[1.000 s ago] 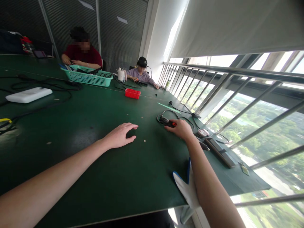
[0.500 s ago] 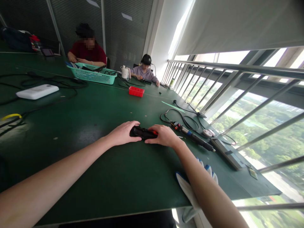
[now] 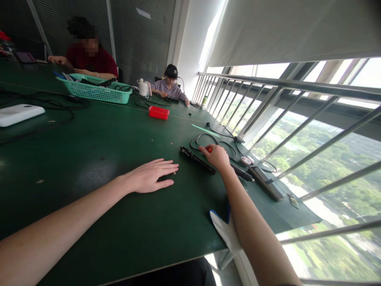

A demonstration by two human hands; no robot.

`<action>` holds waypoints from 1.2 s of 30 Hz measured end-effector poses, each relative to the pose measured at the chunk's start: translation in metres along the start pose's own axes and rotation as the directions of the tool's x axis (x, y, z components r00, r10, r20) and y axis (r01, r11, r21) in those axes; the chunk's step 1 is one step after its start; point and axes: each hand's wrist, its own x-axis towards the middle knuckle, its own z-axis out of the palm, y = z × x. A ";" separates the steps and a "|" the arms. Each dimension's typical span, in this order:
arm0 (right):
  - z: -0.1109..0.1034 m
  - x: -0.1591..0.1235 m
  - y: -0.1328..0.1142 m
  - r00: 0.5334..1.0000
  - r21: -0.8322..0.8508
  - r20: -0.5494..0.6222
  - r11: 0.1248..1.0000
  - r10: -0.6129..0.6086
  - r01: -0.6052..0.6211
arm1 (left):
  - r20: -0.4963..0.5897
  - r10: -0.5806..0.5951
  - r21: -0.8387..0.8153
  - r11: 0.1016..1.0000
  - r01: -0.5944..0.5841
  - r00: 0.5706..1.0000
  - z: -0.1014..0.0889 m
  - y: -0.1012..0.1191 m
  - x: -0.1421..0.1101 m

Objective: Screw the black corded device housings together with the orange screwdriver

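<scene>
My left hand lies flat on the green table, palm down, fingers stretched out and holding nothing. To its right a long black part with fine detail along its top rests on the table. Just beyond that part, my right hand is closed, thumb and fingers drawn together. A bit of orange shows at its fingers; what it belongs to is unclear. The black-handled electric screwdriver lies under and behind this hand, which hides its front end.
A white glove with blue edging lies at the near edge under my right forearm. Farther off are a red tray, a teal basket and a white box. Cables run by the railing. Two people sit across the table.
Both hands have let go of the black part, which now lies on the table. My left hand has flattened beside it; my right hand has moved right, over the screwdriver. The view has turned right.
</scene>
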 end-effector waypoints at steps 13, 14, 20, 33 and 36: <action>0.009 0.015 0.033 0.978 -0.055 -0.055 0.978 0.200 -0.203 | -0.223 -0.224 -0.092 0.974 0.208 0.949 -0.002 -0.018 -0.004; 0.009 0.014 0.032 0.979 -0.051 -0.062 0.979 0.195 -0.198 | -0.232 -0.224 -0.091 0.974 0.208 0.947 -0.003 -0.020 -0.005; -0.003 0.004 0.012 0.989 0.029 -0.121 0.997 0.079 -0.076 | -0.235 -0.289 -0.142 0.955 0.262 0.928 -0.004 -0.028 -0.009; -0.003 -0.005 -0.004 0.923 0.078 0.279 0.965 -0.264 0.252 | -0.110 -0.225 -0.041 0.974 0.222 0.968 -0.001 -0.028 -0.006; -0.014 -0.003 0.004 0.968 0.000 0.176 0.983 -0.179 0.182 | -0.121 -0.218 -0.040 0.976 0.215 0.968 -0.001 -0.029 -0.005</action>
